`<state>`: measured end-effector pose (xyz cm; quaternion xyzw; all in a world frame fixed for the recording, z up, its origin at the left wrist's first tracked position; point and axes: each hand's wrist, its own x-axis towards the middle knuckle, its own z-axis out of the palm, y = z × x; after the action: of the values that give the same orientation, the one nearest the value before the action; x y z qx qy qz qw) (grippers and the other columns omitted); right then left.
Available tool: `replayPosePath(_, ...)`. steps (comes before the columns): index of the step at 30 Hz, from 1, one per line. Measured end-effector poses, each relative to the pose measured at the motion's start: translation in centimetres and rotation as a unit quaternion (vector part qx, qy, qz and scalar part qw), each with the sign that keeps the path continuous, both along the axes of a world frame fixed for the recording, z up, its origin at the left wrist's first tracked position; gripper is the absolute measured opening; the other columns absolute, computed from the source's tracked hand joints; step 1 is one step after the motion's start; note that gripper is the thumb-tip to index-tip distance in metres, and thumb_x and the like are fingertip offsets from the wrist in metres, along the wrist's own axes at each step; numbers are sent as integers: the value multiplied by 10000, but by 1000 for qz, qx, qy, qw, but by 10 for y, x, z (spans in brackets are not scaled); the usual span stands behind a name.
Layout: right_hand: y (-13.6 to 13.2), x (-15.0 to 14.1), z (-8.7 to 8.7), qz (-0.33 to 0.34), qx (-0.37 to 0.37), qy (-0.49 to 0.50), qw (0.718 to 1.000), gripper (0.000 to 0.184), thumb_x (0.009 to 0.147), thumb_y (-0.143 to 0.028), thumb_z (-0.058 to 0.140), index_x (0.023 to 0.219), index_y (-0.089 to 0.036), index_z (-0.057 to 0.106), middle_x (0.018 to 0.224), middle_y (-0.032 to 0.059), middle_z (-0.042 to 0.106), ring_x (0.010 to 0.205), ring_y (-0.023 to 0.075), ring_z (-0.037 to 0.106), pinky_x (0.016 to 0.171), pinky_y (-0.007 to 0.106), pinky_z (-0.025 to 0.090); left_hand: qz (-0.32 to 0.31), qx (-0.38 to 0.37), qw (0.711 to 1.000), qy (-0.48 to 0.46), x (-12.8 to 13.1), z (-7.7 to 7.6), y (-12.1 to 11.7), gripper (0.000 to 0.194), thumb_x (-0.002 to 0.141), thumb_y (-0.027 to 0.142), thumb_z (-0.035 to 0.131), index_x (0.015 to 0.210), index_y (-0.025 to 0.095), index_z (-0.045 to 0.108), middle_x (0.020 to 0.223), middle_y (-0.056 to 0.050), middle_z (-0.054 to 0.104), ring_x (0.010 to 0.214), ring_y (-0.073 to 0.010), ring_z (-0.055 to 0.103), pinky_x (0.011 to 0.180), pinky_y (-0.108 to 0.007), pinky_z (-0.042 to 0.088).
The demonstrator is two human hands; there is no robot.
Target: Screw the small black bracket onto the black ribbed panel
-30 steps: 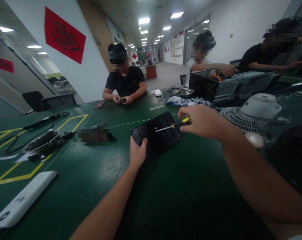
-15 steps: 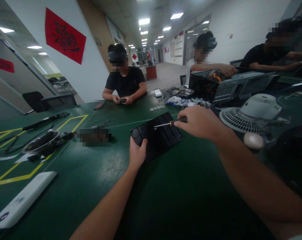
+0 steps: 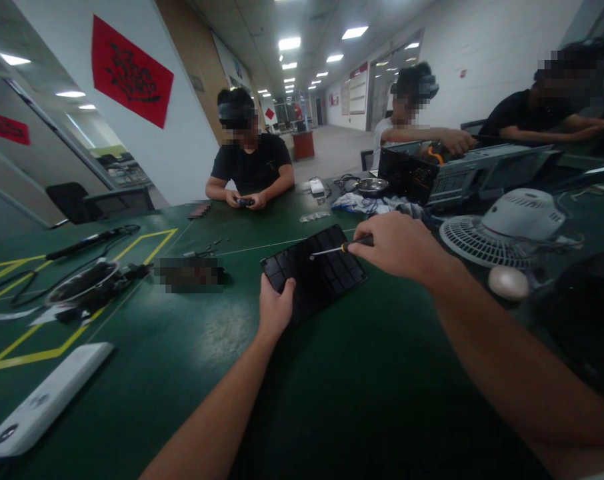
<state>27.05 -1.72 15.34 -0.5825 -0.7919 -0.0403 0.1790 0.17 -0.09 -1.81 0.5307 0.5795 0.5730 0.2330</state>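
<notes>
In the head view a thin black rectangular panel (image 3: 327, 270) with a grid of glossy sections is tilted above the green table. My left hand (image 3: 277, 307) grips its near left edge, thumb on top and the other fingers hidden beneath. A screwdriver (image 3: 332, 251) with a dark and yellow handle is wrapped in my right hand (image 3: 399, 247), above the panel's right side. Its metal shaft points left, and the tip is at a small round pale spot (image 3: 311, 257) near the panel's middle. Whether the tip touches that spot, I cannot tell.
Right of my right arm are a white fan (image 3: 512, 227) and a pale computer mouse (image 3: 509, 283). A metal computer case (image 3: 462, 173) stands behind. A long white device (image 3: 47, 400) lies at near left, cables (image 3: 92, 283) beyond it. Three people sit around the table.
My right hand's fingers have shifted around the screwdriver handle, covering more of it. The screwdriver tip has moved slightly and is now at the round spot. My left hand and the panel stay put.
</notes>
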Motion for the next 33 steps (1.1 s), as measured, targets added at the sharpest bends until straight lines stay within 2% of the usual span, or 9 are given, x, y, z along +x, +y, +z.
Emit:
replayPosePath(10, 1, -3, 0, 3, -18, 0, 1000, 292, 941, -435, 634, 979, -229, 837, 1006, 108, 821, 952, 315, 723, 732, 402, 461, 10, -12, 1000, 2, 4, 7, -2, 389, 872, 309, 722, 1235, 208, 625, 1143, -88, 747, 1150, -299, 714, 1094, -493, 536)
replayPosePath(33, 2, -3, -2, 20, -33, 16, 999, 318, 948, -418, 606, 996, -211, 842, 979, 124, 814, 931, 306, 727, 757, 414, 495, 6, -15, 1000, -4, 2, 5, -2, 423, 871, 333, 730, 1259, 208, 617, 1167, -105, 743, 1175, -318, 712, 1093, -500, 543)
